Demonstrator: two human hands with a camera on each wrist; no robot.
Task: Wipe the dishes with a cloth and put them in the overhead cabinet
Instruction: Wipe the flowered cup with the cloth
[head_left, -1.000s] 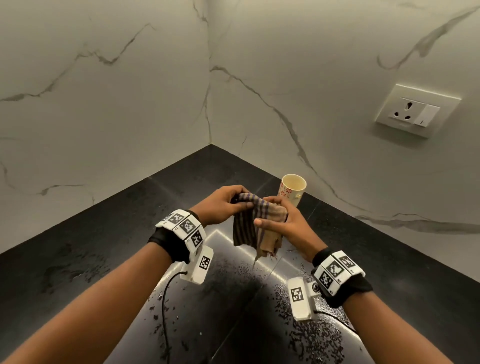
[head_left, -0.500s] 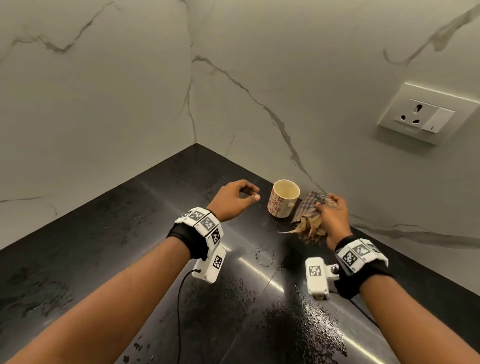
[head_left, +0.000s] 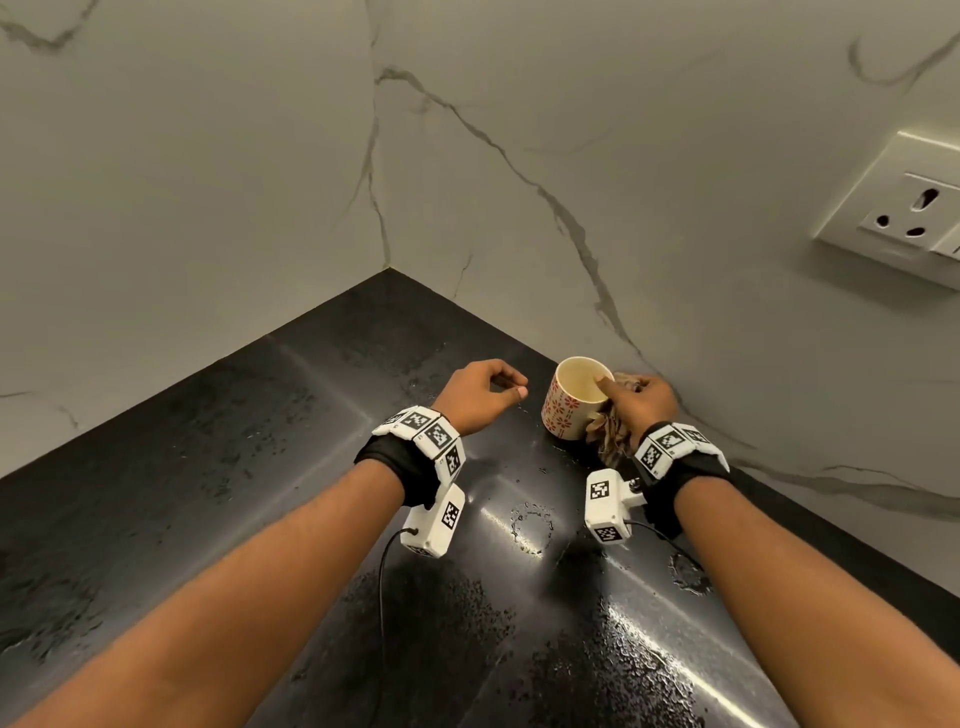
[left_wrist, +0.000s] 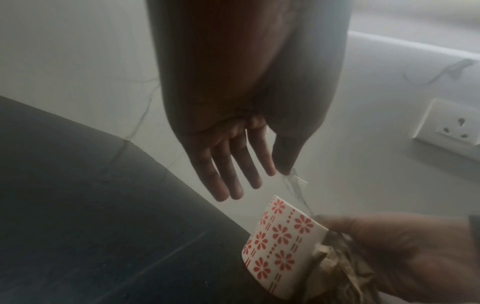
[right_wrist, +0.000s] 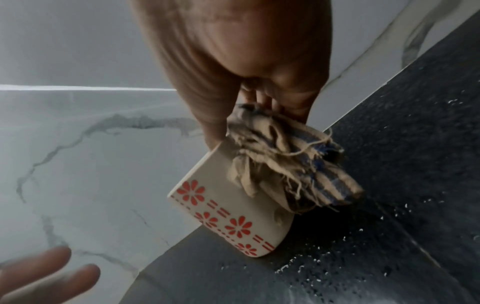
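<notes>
The right hand (head_left: 643, 402) holds the flowered mug (head_left: 570, 402) by its rim, thumb inside, with the bunched cloth (right_wrist: 291, 168) in the same grip, on the wet black table (head_left: 260, 467); the left hand (head_left: 480, 395) hovers beside it, fingers relaxed, holding nothing

From head height, the wide view looks forward and down into the bench (head_left: 218, 467) corner. Each wrist camera peers along its hand at close range toward the walls. All three views share the mug (head_left: 574, 400) (left_wrist: 281, 246) (right_wrist: 228, 216) near the bench's right-hand wall edge.
</notes>
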